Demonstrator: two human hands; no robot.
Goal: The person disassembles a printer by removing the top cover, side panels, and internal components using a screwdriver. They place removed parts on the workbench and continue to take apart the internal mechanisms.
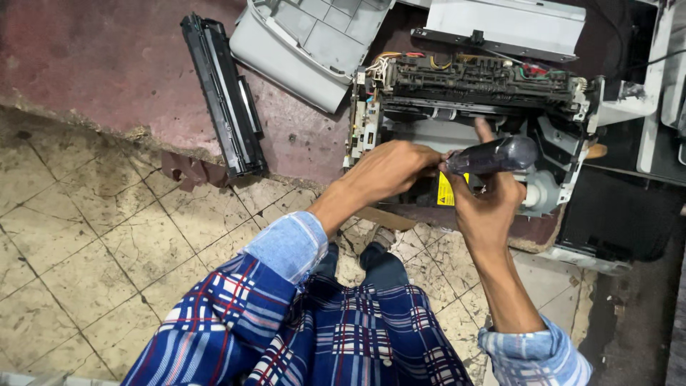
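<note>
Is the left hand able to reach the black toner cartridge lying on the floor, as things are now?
Probably yes. The left hand is by the opened printer, and the black toner cartridge lies uncovered on its own side, with bare floor between.

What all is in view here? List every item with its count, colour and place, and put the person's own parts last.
Printer: one, opened with covers off, black and grey inside, upper middle on the dark red mat.
Toner cartridge: one, black, long, lying on the mat at upper left.
Cover panel: one, light grey, top centre beside the printer.
Flat panel: one, white-grey, top, behind the printer.
Yellow label: one, on the printer's front, below the hands.
Tiled floor: beige, cracked, lower left.
Screwdriver: one, dark translucent handle, in the right hand.
Left hand: at the printer's front, fingertips by the screwdriver.
Right hand: gripping the screwdriver.
Sleeves: two, light blue cuffs, plaid blue and red.
</note>
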